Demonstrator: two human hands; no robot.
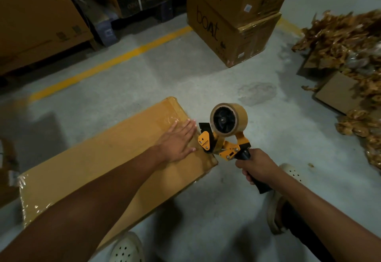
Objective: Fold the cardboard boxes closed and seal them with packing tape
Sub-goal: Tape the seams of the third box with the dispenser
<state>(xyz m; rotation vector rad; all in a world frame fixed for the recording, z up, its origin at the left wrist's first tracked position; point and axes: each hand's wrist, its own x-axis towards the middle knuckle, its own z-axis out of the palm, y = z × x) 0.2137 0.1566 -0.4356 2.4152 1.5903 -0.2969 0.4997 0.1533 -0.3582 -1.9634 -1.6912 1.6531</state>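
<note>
A long closed cardboard box (99, 164) lies on the concrete floor, running from lower left to centre, with shiny clear tape at both ends. My left hand (178, 141) rests flat, fingers apart, on the box's top near its right end. My right hand (257, 167) grips the black handle of a yellow tape dispenser (222, 135) carrying a roll of brown tape. The dispenser's blade end sits at the box's right edge, just beside my left fingertips.
Two stacked boxes marked "boat" (233, 28) stand ahead. Large cartons (39, 18) line the left behind a yellow floor line (115, 59). A heap of crumpled brown tape scraps (350, 41) and flat cardboard pieces (338, 92) fills the right. My white clogs (127, 249) show below.
</note>
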